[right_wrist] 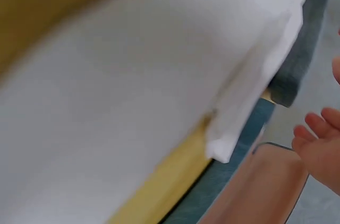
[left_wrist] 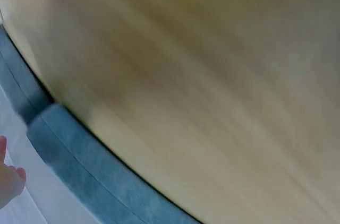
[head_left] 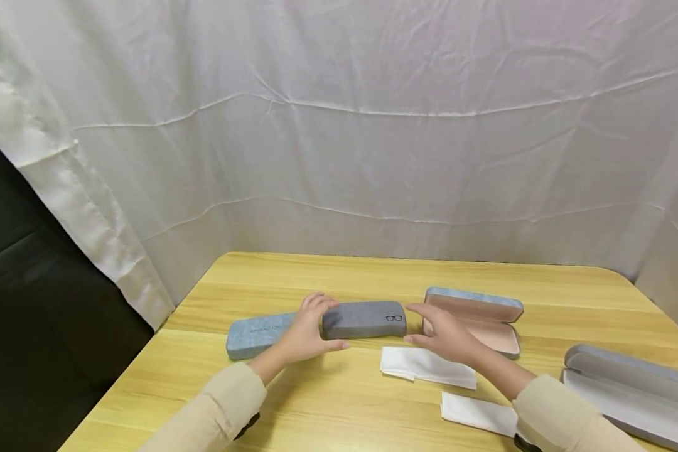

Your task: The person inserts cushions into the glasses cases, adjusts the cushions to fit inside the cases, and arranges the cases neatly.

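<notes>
A closed grey glasses case (head_left: 364, 319) with a small spectacles mark lies between the two hands. My left hand (head_left: 307, 333) is at its left end, fingers and thumb spread apart; whether it touches the case I cannot tell. Partly behind that hand, a closed light-blue glasses case (head_left: 254, 336) lies end to end with the grey one. My right hand (head_left: 446, 336) reaches toward the grey case's right end, thumb and fingers apart with nothing between them. Behind this hand stands an open blue glasses case (head_left: 474, 307) with a pink lining, also visible in the right wrist view.
Two folded white cloths lie in front of the right hand: one cloth (head_left: 426, 366) nearer the cases, another cloth (head_left: 477, 414) partly under the right forearm. An open grey glasses case (head_left: 633, 389) sits at the right. White curtains (head_left: 373, 157) hang behind the wooden table (head_left: 316, 408).
</notes>
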Tool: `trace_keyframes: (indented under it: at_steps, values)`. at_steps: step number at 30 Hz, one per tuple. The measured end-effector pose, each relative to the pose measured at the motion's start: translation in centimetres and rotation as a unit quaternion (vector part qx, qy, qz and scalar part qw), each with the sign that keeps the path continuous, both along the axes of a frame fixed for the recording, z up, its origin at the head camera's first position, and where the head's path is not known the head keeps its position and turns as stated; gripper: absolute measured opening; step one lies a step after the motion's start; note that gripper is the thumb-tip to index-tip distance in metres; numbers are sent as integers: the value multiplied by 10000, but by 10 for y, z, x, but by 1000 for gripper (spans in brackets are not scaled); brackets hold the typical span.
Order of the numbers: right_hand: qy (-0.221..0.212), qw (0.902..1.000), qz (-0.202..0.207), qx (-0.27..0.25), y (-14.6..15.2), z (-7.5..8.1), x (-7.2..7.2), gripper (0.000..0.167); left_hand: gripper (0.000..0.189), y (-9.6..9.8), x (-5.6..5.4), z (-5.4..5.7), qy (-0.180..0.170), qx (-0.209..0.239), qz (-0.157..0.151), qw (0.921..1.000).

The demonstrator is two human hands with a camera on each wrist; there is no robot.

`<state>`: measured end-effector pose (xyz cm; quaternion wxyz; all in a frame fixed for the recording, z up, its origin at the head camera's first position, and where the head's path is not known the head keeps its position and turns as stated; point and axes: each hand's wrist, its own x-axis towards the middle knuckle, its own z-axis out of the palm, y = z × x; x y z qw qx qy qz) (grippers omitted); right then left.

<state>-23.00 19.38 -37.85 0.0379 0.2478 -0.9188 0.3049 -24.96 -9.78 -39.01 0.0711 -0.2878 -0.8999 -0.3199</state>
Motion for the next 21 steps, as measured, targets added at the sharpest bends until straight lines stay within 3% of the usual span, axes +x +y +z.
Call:
trace_keyframes:
  at_steps: [4, 11, 21]
  values:
    - [276, 9992, -283, -90, 5, -5, 14, 56, 73, 8, 11, 1, -50, 80, -167, 9998]
    - [693, 9959, -515, -278, 14, -12, 33, 56, 72, 21, 25, -1, 172, 203, -499, 9984]
    - [423, 9942, -962, -236, 29, -23, 54, 50, 71, 42, 36, -11, -243, 238, -721, 9968]
